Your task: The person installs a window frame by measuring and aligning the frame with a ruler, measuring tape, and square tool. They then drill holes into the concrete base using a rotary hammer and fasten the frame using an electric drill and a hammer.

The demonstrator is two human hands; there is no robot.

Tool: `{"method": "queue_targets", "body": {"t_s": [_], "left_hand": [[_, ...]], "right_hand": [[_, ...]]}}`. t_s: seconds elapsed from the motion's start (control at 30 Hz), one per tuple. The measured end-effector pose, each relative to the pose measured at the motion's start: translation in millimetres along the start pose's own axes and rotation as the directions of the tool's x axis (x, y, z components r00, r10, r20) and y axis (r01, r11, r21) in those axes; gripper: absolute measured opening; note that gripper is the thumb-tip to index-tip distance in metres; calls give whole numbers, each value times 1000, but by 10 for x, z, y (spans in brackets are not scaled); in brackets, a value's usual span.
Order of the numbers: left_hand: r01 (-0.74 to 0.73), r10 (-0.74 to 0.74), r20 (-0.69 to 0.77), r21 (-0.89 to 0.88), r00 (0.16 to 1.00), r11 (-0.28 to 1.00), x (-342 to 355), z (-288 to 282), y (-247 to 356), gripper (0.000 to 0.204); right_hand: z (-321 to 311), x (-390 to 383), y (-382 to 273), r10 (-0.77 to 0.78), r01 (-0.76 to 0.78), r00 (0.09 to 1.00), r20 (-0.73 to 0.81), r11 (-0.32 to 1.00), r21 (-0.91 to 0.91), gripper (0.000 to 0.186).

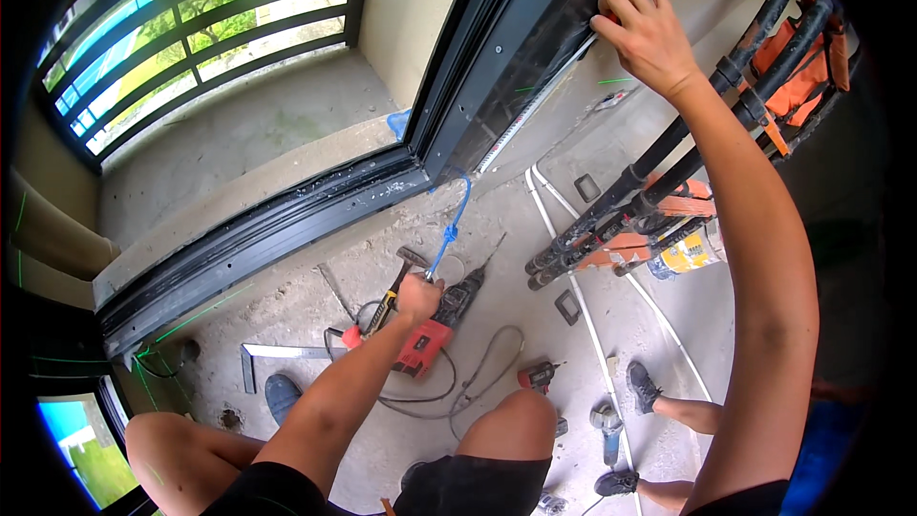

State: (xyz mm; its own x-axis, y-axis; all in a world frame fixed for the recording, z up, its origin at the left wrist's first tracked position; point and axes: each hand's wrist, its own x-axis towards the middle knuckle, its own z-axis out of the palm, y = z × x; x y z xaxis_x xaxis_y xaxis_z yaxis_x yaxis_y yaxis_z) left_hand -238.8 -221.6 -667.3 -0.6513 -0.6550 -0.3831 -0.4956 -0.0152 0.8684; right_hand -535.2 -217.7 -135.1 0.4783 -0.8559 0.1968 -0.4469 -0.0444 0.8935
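Note:
My right hand [642, 33] is raised at the upper right against the dark window frame [521, 48]. Its fingers close round a tape measure, and only a bit of the red case shows beneath them. The white blade [521, 124] runs down along the edge of the frame toward its lower corner. Low in the middle, my left hand [418, 297] is closed on the end of a blue cord [450, 232]. The cord has a knot partway and leads up to the frame's corner. Just below that hand, a red and black rotary hammer [425, 342] lies on the floor.
A hammer [394, 289] and an angled metal square [287, 352] lie left of the rotary hammer. A red drill [540, 376], an angle grinder [609, 432] and white pipes [587, 325] are on the right. Black-and-orange folded gear [659, 182] leans there, near another person's shoes [642, 387].

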Motion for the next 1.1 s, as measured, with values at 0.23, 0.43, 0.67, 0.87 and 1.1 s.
{"method": "queue_targets", "body": {"t_s": [0.23, 0.43, 0.67, 0.87, 1.1], "left_hand": [[31, -28, 28, -120, 999, 992, -19, 274, -78, 30], [74, -74, 12, -2, 997, 997, -9, 299, 88, 31], [58, -66, -81, -95, 995, 994, -10, 352, 234, 33], [83, -83, 8, 1, 997, 997, 0, 291, 200, 33], [161, -170, -53, -152, 984, 975, 11, 250, 437, 33]], "right_hand": [[5, 10, -12, 1, -1, 1000, -14, 1000, 10, 16], [-9, 19, -11, -4, 4, 1000, -19, 1000, 4, 14], [-33, 23, -25, -1, 1, 1000, -12, 1000, -4, 15], [-28, 25, -33, 11, -11, 1000, -11, 1000, 10, 16], [-35, 27, -46, 30, -30, 1000, 7, 1000, 4, 16]]}}
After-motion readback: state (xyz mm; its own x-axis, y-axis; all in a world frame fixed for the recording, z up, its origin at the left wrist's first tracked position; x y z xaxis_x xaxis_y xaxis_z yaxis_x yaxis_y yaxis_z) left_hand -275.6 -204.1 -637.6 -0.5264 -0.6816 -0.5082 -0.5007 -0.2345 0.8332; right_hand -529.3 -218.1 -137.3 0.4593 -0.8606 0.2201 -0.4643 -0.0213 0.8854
